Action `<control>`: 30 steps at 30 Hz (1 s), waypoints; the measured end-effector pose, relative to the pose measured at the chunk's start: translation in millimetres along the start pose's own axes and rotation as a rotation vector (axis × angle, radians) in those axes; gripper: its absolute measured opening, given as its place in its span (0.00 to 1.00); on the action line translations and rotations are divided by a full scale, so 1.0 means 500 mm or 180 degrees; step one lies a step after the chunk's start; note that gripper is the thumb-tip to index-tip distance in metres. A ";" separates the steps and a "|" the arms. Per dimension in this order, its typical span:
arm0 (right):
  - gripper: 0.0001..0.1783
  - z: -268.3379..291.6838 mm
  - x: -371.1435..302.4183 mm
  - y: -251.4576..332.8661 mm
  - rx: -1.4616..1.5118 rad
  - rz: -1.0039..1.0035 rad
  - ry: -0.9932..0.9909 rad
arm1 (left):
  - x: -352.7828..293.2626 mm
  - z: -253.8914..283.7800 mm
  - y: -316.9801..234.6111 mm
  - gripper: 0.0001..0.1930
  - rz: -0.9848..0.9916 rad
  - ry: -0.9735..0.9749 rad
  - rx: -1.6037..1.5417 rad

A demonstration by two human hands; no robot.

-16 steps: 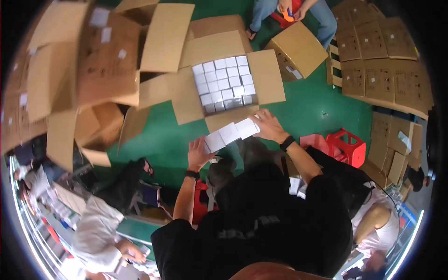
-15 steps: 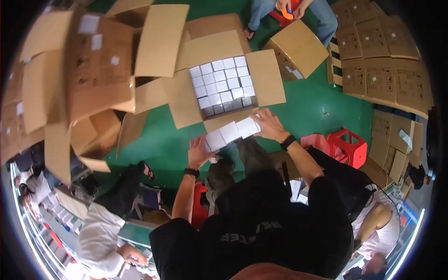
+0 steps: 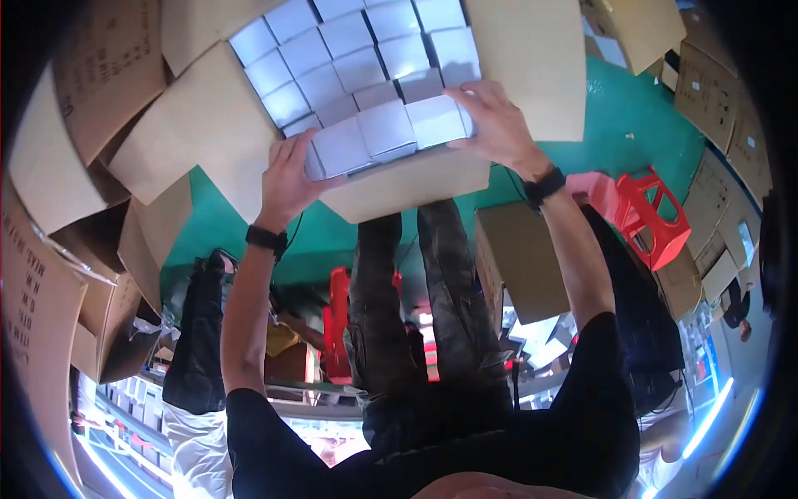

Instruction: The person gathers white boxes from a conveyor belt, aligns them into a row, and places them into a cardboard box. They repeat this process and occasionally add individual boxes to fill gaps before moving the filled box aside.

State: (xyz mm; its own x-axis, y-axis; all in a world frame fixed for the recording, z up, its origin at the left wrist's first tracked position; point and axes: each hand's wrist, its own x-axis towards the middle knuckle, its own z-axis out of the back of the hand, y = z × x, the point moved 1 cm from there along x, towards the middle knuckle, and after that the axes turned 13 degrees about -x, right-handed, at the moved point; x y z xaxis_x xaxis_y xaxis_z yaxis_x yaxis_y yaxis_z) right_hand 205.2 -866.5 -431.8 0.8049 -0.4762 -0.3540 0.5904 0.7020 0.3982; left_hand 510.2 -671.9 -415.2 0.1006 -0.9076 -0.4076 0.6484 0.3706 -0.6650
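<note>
A row of three small white boxes (image 3: pixel 386 133) is squeezed end to end between my two hands. My left hand (image 3: pixel 289 176) presses the left end, its thumb along the near side. On the right end, my right hand (image 3: pixel 499 129) grips with the fingers on top and the thumb below. The row is over the near edge of a big open cardboard carton (image 3: pixel 532 71). Inside the carton, several rows of like white boxes (image 3: pixel 349 37) stand packed together. The held row hides part of the carton's near side, so I cannot tell whether it touches the boxes inside.
Open cartons (image 3: pixel 125 283) crowd the left side. A red plastic stool (image 3: pixel 652 218) stands on the green floor (image 3: pixel 640 112) to the right, near stacked closed cartons (image 3: pixel 706 91). Another carton (image 3: pixel 532 262) is close beside my legs. A person in dark trousers (image 3: pixel 195 341) is at the lower left.
Both hands have carried the row of white boxes forward to the near edge of the carton. My view has moved closer to the carton, which now fills the top.
</note>
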 end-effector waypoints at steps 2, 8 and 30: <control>0.45 -0.040 -0.032 0.010 -0.0125 -0.0035 -0.0078 | -0.044 -0.068 0.025 0.45 0.0152 0.0147 0.0076; 0.43 -0.068 -0.146 -0.034 -0.0307 -0.0691 -0.0928 | -0.137 -0.145 0.091 0.46 0.0250 -0.0877 0.0145; 0.30 -0.015 -0.103 0.169 -0.0104 -0.1287 -0.1532 | -0.025 -0.010 -0.037 0.38 0.0488 -0.1133 -0.1771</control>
State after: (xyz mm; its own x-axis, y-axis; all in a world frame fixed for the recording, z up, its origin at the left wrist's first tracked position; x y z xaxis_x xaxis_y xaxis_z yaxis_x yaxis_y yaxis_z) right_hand 213.3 -778.7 -386.5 0.4592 -0.8870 -0.0475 0.8577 0.4288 0.2838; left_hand 492.9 -666.3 -400.8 0.4645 -0.8111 -0.3555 0.1317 0.4603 -0.8780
